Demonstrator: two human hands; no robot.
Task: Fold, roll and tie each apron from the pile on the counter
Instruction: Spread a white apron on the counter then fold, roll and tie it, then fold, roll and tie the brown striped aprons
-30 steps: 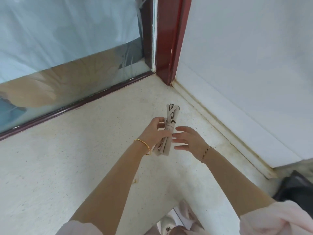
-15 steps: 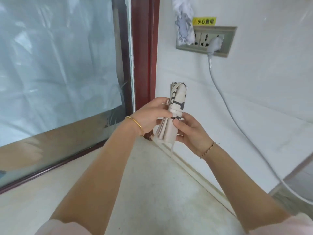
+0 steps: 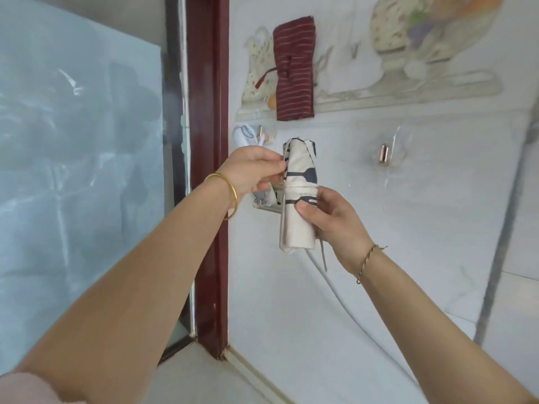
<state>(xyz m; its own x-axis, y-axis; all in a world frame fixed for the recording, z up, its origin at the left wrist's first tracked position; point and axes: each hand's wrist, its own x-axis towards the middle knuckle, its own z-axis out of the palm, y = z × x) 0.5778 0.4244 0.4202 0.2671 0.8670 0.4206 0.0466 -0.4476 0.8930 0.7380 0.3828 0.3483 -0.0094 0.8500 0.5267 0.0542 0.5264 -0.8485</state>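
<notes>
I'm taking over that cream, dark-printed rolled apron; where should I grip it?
Likely low on the cream rolled apron, from the left: it stands upright, the right hand holds its tied middle, the left hand pinches its top.

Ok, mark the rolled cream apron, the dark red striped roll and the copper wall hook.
rolled cream apron (image 3: 296, 231): head view, plain lower end.
dark red striped roll (image 3: 294, 83): head view, middle of fabric.
copper wall hook (image 3: 383, 154): head view, metal body.
</notes>
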